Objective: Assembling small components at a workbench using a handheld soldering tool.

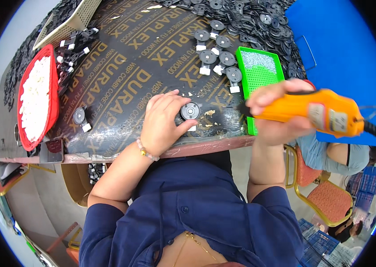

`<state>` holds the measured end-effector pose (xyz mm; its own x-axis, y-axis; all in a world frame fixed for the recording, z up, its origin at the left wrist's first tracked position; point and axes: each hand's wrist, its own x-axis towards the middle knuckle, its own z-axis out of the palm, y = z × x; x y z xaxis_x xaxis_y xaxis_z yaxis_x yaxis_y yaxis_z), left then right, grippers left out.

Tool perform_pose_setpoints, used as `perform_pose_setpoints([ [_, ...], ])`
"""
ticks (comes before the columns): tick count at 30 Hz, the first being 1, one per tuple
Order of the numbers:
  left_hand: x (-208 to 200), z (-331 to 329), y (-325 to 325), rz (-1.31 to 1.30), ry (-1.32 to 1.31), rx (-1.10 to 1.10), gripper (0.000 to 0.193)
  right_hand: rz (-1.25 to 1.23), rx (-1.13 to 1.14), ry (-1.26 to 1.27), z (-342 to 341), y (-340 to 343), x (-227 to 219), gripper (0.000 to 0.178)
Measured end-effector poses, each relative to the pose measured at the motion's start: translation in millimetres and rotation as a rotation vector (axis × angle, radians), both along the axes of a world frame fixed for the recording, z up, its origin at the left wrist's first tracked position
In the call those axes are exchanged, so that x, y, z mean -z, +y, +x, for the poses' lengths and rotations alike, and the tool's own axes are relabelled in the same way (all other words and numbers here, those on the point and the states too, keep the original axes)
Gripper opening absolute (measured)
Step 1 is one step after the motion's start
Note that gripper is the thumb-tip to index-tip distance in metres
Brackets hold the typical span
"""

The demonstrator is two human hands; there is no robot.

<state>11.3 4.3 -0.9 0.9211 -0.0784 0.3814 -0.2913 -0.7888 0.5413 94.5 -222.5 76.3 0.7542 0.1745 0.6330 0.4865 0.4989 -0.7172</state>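
Observation:
My left hand (160, 121) is curled around the side of a black round plastic part (190, 111) lying on the table, with thumb and fingers gripping it. A bit of white shows at its near edge. In my right hand (273, 132) is an orange electric screwdriver (328, 111), its black tip pointing left toward that part but apart from it. Beneath the screwdriver lies a green perforated tray (259, 79) with small silvery screws (259, 60) heaped at its far end. Several black round parts with white ends (207, 57) stand left of the tray.
At the left are a red basket (55, 93) of small white pieces, a phone (52, 151) and a lone black part (79, 115). A beige basket (70, 24) and heaped black parts (259, 22) lie farther back. A blue panel (339, 49) borders the right; another person sits there.

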Motion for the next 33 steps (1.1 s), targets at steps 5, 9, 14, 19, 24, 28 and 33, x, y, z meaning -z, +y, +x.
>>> perform_pose_setpoints([
  [5,1,-2,0,-0.024,-0.015,0.008,0.053,-0.122,-0.124,0.056,-1,49,11,0.070],
  [9,-1,-1,-2,-0.026,-0.016,0.003,0.052,-0.151,-0.135,0.097,0,58,19,0.069],
  [14,0,-2,0,-0.050,-0.012,0.011,0.054,-0.177,-0.180,0.113,0,62,20,0.065],
  [19,0,-1,-2,-0.033,-0.048,-0.003,0.051,-0.201,-0.079,0.127,-10,73,14,0.068],
  [24,-1,0,-2,-0.010,-0.038,0.026,0.051,-0.116,-0.097,0.157,-1,50,19,0.070],
  [28,2,-4,-1,0.016,-0.069,0.025,0.051,-0.108,0.191,0.028,2,-16,1,0.067],
  [33,0,-2,-7,0.029,-0.067,0.012,0.052,-0.301,0.588,0.016,17,-96,11,0.055],
])
